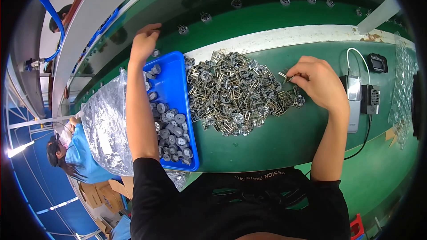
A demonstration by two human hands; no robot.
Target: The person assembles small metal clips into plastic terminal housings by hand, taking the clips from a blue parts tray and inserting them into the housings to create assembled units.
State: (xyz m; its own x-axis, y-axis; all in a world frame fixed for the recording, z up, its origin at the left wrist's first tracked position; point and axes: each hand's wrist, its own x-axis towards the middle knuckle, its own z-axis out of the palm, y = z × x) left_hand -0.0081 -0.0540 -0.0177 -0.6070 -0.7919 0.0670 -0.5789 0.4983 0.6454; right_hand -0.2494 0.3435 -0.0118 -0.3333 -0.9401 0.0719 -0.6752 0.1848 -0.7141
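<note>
My left hand point(145, 43) reaches past the far end of a blue tray point(181, 62) to the edge of the green conveyor belt. Its fingers are stretched out, and I see nothing held in them. Round grey plastic parts point(170, 126) fill part of that tray, some hidden under my left forearm. To the tray's right lies a big heap of metal pronged parts point(231, 93) on the green table. At the heap's right side my right hand point(318, 80) pinches a small pronged part point(284, 77) between thumb and fingers, its prongs pointing left.
Small round pronged pieces point(284, 1) stand spaced along the belt point(253, 15), behind a white rail point(289, 33). On the right are a grey device point(353, 115), a black adapter point(370, 99) with cables and clear plastic point(402, 93). A plastic bag point(106, 124) and a co-worker point(84, 155) are left.
</note>
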